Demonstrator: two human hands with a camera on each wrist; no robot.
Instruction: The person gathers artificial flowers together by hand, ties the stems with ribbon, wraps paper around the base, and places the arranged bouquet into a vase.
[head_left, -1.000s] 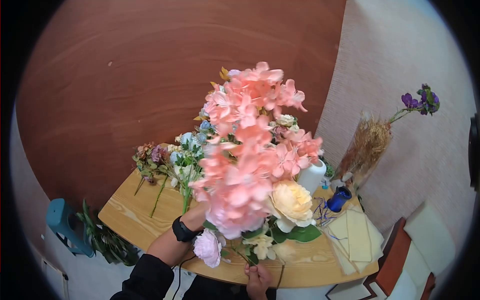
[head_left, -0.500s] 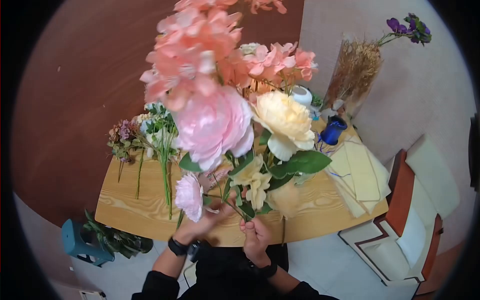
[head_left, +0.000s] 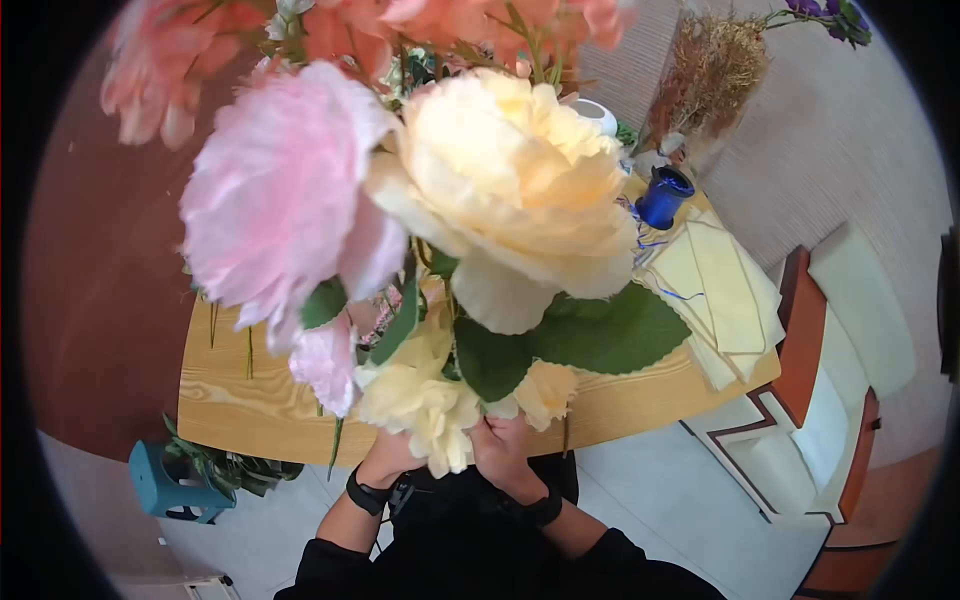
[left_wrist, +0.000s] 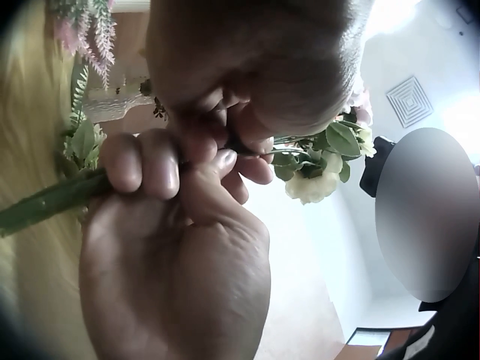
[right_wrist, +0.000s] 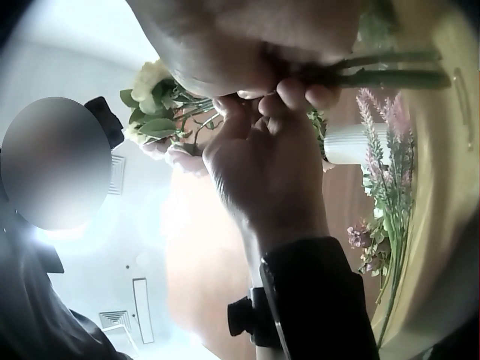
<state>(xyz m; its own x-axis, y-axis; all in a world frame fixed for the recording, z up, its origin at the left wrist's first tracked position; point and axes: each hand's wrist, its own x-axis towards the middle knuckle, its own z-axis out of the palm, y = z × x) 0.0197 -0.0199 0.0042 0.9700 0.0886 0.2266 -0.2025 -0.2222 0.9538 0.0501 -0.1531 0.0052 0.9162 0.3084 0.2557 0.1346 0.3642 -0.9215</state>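
At the far left, on the floor, a teal stool (head_left: 175, 485) stands just beside a clump of green leaves (head_left: 250, 465), and above them a wooden surface (head_left: 255, 408) begins, with thin stems showing near its left edge. Coral blossoms (head_left: 180, 75) fan across the top of the head view, cut off by its upper edge. Below them, close to the camera, hangs a large pink flower (head_left: 285, 190), its petals a little blurred, with a smaller pink flower (head_left: 325, 365) underneath. Next come the pale yellow blooms (head_left: 430, 415), which partly cover the left hand (head_left: 393, 455); that grip is drawn together, its fingertips pinching the green stems (left_wrist: 49, 206) of the bunch. Touching it on the right, the right hand (head_left: 505, 455) has its grip clamped on the same stems, whose thick lower ends point down toward the surface in both wrist views. Above the hands, over the near part of the surface, a big cream rose (head_left: 515, 180) spreads above broad green leaves. Farther right, a blue spool (head_left: 665, 197) stands near a pile of pale yellow sheets (head_left: 720, 300), behind it a bundle of dried grass (head_left: 710, 85), and at the far right a cream sofa (head_left: 865, 300).
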